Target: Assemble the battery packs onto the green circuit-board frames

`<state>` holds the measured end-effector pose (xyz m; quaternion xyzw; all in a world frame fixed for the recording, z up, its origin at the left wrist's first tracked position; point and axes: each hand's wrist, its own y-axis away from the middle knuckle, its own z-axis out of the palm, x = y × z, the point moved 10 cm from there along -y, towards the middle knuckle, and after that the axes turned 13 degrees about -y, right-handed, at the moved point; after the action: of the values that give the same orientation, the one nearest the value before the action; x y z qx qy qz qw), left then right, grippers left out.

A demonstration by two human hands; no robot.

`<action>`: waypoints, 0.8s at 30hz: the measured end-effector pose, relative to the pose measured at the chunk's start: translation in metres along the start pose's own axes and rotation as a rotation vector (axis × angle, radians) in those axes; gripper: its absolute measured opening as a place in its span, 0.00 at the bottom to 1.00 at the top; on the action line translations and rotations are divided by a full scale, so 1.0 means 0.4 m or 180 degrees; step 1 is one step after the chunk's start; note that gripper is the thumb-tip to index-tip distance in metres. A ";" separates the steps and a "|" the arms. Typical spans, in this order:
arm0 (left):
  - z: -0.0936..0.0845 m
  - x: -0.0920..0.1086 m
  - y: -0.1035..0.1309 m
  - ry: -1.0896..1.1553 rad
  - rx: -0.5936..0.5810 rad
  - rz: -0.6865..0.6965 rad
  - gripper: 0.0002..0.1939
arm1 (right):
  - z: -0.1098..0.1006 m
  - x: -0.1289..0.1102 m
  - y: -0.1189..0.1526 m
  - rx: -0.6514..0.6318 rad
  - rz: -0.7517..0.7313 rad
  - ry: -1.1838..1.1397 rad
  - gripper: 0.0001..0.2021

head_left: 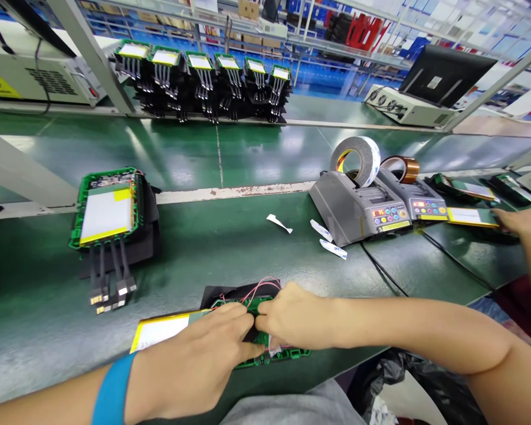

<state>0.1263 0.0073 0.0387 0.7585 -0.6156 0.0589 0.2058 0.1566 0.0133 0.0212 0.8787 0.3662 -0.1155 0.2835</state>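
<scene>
My left hand (190,360), with a blue band on its wrist, lies over a green electronics frame (298,354) at the table's near edge. Its fingers are curled onto the frame, and the thumb reaches along the near side. From the right, my right hand (298,319) is closed with its fingertips bent down into the same frame; what they pinch is hidden. Thin pink wires (262,284) loop up behind the fingers. A small whitish piece (274,347) shows below the right fingers. Partly under my left hand lies a flat battery pouch (163,330) with yellow edges.
An assembled green unit (106,209) with dangling ribbon cables stands at left. Two tape dispensers (358,206) sit at right, with paper strips (333,248) beside them. Several stacked units (199,77) line the back shelf. Another person's hand (524,230) works at far right.
</scene>
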 end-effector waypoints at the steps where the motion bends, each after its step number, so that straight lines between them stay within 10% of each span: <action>1: -0.002 0.000 -0.001 -0.0001 0.0026 0.0001 0.28 | -0.004 -0.004 0.001 0.0141 -0.0008 0.0063 0.09; 8: -0.007 0.001 0.000 -0.0026 0.0147 0.0002 0.30 | -0.025 -0.031 0.027 0.0958 0.0063 0.0462 0.05; 16: -0.005 -0.001 0.006 -0.0095 0.0147 -0.0036 0.30 | -0.041 0.094 0.093 0.2160 0.0525 -0.1028 0.42; 24: -0.002 0.001 0.012 -0.0173 0.0147 -0.0049 0.32 | -0.046 0.153 0.078 0.2469 0.0874 -0.1709 0.26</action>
<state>0.1221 0.0064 0.0408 0.7690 -0.6136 0.0510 0.1719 0.2218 0.0418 0.0240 0.8989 0.0909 -0.4274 0.0323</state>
